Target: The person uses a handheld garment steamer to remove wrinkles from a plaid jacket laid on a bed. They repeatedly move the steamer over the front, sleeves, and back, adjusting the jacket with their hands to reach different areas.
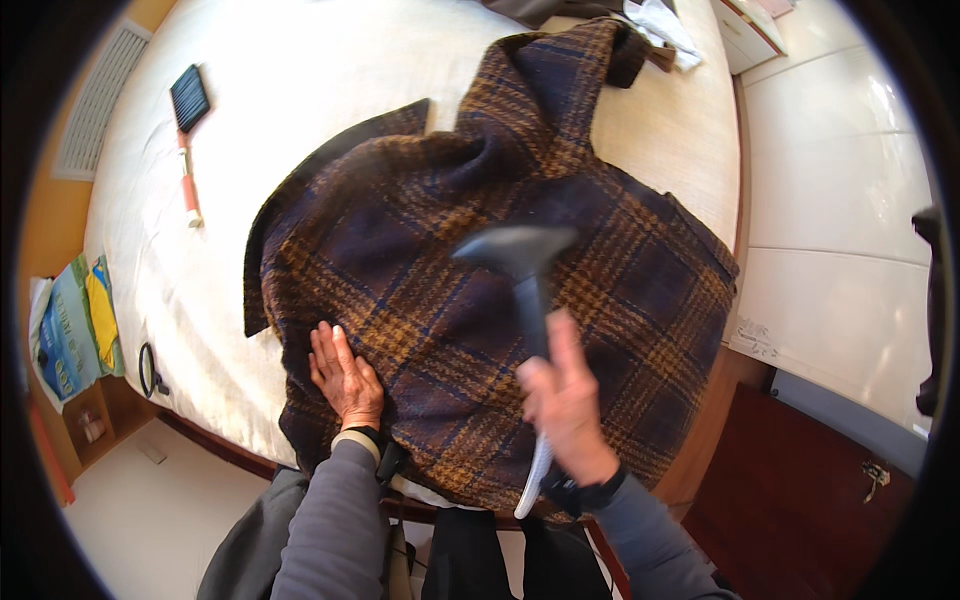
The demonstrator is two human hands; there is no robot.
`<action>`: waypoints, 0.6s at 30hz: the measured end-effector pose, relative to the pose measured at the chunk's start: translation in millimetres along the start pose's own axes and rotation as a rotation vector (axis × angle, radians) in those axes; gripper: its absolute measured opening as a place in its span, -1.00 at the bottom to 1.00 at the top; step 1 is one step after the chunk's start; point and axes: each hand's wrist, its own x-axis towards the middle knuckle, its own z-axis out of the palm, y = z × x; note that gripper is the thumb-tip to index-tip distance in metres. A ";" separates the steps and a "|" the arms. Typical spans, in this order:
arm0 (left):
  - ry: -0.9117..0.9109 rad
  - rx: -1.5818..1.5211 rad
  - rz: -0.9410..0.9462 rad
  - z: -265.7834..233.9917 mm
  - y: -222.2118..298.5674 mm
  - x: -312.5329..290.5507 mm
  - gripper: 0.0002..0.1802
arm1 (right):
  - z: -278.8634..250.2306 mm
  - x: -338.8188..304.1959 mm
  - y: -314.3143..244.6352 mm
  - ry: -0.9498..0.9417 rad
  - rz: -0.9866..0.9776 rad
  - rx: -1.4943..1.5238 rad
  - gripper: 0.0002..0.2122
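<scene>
A dark plaid wool coat [620,330] in brown, navy and mustard lies spread over the bed, its front part hanging at the near edge. My left hand [346,378] rests flat on the coat's left side, fingers stretched out, holding nothing. In my right hand [570,405] is a garment steamer [517,248] with a wide dark head and a pale hose running down below the grip. The steamer head is over the middle of the coat and blurred by motion; whether it touches the cloth I cannot tell.
A black-headed brush [189,100] with a reddish handle lies on the white bed sheet [230,260] at the far left. Colourful bags [75,320] stand beyond the left edge. White cloth [665,30] lies at the back right. A white cabinet [830,180] flanks the right side.
</scene>
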 end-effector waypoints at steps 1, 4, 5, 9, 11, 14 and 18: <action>0.015 -0.009 0.006 0.3 0.0 0.7 -0.25 | 19.1 -3.6 10.2 0.053 -0.401 -0.334 -0.34; 0.062 0.011 0.041 0.9 0.1 2.1 -0.26 | 22.2 -2.2 29.8 -0.215 -0.200 -0.285 -0.37; 0.038 0.006 0.025 1.4 -0.1 2.7 -0.26 | 18.4 13.9 33.4 -0.150 -0.265 -0.322 -0.37; 0.004 0.020 0.006 -0.2 0.0 -0.7 -0.28 | -32.8 85.7 19.8 0.368 -0.158 0.128 -0.31; -0.008 0.041 0.000 -0.3 0.1 -0.1 -0.28 | -48.8 94.1 5.6 0.609 -0.169 0.354 -0.30; 0.020 0.033 0.021 -1.6 1.0 0.9 -0.28 | -48.8 54.7 -4.3 0.353 -0.211 0.179 -0.30; 0.033 0.056 0.032 -1.1 2.5 3.9 -0.28 | 0.4 12.0 17.3 -0.114 -0.143 -0.122 -0.33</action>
